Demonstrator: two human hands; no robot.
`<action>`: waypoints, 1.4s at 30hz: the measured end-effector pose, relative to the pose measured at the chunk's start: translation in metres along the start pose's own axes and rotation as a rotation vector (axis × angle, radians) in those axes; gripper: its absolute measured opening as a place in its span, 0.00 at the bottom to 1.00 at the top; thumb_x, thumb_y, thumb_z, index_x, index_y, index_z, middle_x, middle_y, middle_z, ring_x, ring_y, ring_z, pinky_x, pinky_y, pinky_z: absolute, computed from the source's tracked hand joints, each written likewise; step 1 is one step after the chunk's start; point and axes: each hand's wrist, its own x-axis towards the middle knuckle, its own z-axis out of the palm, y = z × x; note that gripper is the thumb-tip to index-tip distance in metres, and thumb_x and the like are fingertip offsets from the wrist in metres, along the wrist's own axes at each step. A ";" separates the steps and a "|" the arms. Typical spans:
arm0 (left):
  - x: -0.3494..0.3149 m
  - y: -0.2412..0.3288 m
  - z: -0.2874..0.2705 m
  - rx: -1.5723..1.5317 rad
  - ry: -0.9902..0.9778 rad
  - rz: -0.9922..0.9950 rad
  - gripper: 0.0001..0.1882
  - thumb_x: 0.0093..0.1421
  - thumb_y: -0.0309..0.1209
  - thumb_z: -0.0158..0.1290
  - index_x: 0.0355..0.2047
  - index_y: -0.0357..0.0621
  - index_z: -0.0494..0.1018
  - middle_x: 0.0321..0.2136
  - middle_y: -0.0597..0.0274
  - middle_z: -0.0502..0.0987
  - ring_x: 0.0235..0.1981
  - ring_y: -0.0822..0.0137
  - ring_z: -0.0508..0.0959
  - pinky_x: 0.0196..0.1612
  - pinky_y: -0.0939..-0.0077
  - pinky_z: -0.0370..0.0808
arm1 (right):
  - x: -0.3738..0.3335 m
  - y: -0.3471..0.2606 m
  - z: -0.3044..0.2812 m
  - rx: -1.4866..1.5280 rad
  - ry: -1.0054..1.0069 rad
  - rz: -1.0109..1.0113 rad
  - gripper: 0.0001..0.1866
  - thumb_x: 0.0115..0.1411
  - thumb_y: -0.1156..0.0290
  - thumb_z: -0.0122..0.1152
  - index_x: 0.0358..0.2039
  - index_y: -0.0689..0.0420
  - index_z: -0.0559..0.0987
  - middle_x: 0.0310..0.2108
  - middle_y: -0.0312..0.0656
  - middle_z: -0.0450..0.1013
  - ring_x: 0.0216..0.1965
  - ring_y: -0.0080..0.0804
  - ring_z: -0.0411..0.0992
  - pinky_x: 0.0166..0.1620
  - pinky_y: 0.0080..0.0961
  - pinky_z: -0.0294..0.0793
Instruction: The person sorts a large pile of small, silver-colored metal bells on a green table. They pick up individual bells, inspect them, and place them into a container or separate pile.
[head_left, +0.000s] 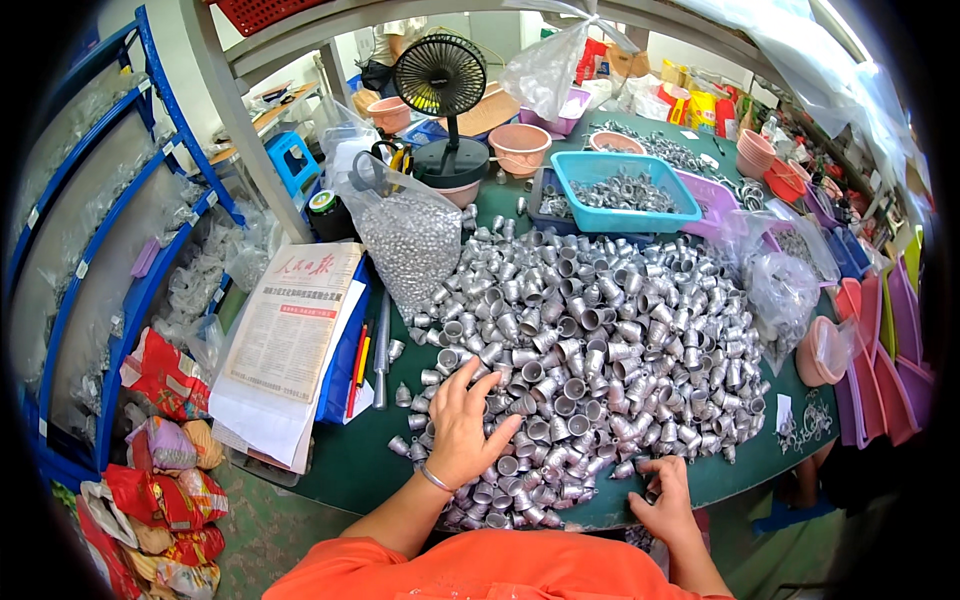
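Note:
A wide heap of small silver metal bells (pixel 600 340) covers the middle of the green table. My left hand (pixel 463 425) lies on the near left part of this heap, its fingers spread apart and touching the bells. A band circles my left wrist. At the table's near edge, my right hand (pixel 668 500) is beside the heap's right front, next to a few loose bells. Its fingers are curled in toward the thumb. Something dark shows between them, too small to make out.
Left of the heap stand a clear bag of small silver balls (pixel 405 235), a newspaper (pixel 290 320) and pens (pixel 358 365). Behind are a black fan (pixel 440 80) and a turquoise basket (pixel 625 190) of metal parts. Pink and purple bins (pixel 870 350) stand at the right, blue shelves (pixel 140 300) at left.

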 end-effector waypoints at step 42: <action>0.003 -0.007 0.011 0.085 -0.022 0.078 0.28 0.61 0.36 0.53 0.59 0.41 0.62 0.61 0.47 0.60 0.63 0.51 0.58 0.64 0.59 0.52 | -0.012 0.022 -0.006 1.291 -0.022 0.252 0.10 0.60 0.73 0.58 0.41 0.63 0.75 0.33 0.43 0.74 0.32 0.31 0.72 0.34 0.27 0.73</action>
